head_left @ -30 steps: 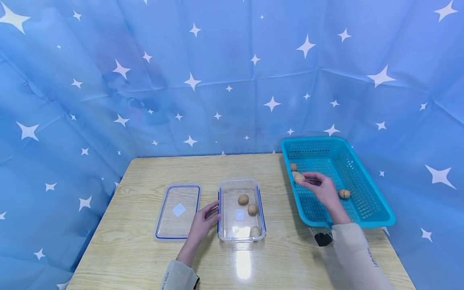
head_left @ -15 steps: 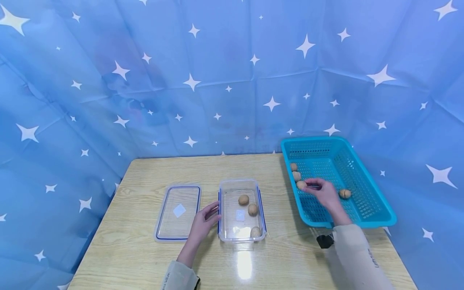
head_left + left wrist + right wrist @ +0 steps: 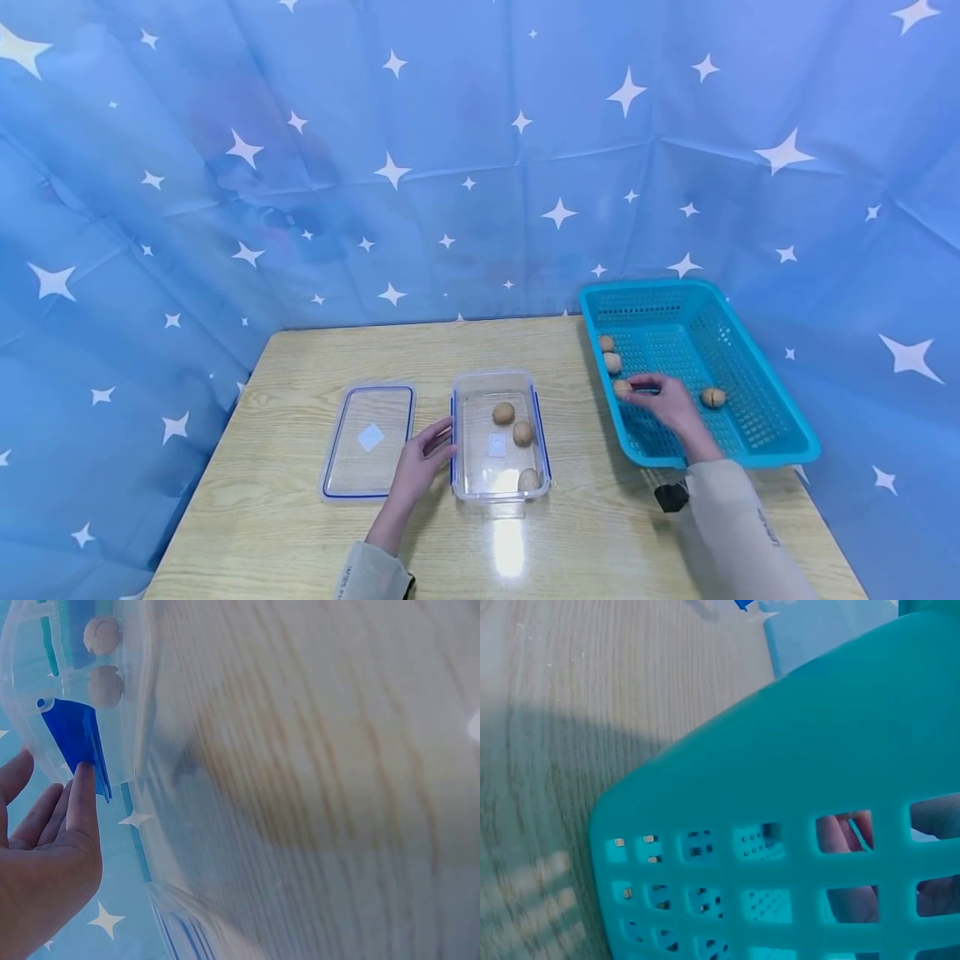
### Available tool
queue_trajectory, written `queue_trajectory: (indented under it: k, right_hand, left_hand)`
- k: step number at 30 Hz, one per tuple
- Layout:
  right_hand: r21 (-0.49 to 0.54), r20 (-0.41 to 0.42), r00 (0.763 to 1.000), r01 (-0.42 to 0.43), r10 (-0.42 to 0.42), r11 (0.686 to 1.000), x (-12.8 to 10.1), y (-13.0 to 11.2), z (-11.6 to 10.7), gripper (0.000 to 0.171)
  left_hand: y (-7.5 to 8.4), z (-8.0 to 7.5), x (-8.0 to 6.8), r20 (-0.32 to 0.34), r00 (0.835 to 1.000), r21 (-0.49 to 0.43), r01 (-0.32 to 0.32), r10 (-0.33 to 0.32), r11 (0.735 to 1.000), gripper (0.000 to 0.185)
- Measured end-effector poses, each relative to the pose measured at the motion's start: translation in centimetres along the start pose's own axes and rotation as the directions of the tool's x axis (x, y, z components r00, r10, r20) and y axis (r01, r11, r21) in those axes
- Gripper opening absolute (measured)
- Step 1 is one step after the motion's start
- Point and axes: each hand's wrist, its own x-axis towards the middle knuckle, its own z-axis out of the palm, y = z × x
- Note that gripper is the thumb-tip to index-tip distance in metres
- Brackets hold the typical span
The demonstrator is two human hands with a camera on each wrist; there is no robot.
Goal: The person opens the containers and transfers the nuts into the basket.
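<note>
My right hand (image 3: 670, 406) is inside the teal basket (image 3: 780, 461), its thumb and fingertips on a walnut (image 3: 621, 388) by the left wall. Two more walnuts lie along that wall, the nearer a pale walnut (image 3: 612, 362). A walnut with a dark split (image 3: 713, 397) sits to the right of the hand. My left hand (image 3: 420, 462) stays beside the clear plastic box (image 3: 480, 493), fingers extended; in the left wrist view a fingertip touches its blue latch (image 3: 79, 739). Three walnuts, one of them a brown walnut (image 3: 503, 412), are in the box. Basket wall mostly hides the right hand in the right wrist view.
Left of the box, a clear lid (image 3: 367, 467) with a blue seal lies flat on the wooden table (image 3: 300, 533). A blue star-patterned curtain (image 3: 480, 208) hangs behind the table. The basket stands at the table's right side.
My right hand has moved the walnut a little toward the near side of the basket, away from the pale walnut it overlapped. The left hand has kept its place at the box.
</note>
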Motion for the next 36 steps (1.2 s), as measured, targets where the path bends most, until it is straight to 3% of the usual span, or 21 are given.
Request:
queue_trajectory:
  k: [11,23,31,36]
  right_hand:
    - [-0.049,0.073,0.996,-0.045,0.048,0.998,0.38,0.54,0.23,0.050]
    - [0.060,0.150,0.987,-0.064,0.055,0.996,0.33,0.80,0.22,0.049]
    - [0.106,0.145,0.988,-0.067,0.051,0.992,0.11,0.62,0.07,0.048]
    - [0.083,0.074,0.997,-0.026,0.020,0.996,-0.17,0.10,-0.04,0.047]
  left_hand:
    - [0.12,0.06,-0.07,-0.005,1.000,-0.006,0.000,0.000,1.000,0.052]
    - [0.09,0.10,-0.06,-0.002,1.000,-0.005,0.000,0.000,1.000,0.052]
    - [0.01,0.11,-0.03,-0.001,1.000,-0.005,-0.009,0.009,1.000,0.052]
    - [0.15,0.12,-0.08,0.000,1.000,0.007,-0.002,0.002,1.000,0.052]
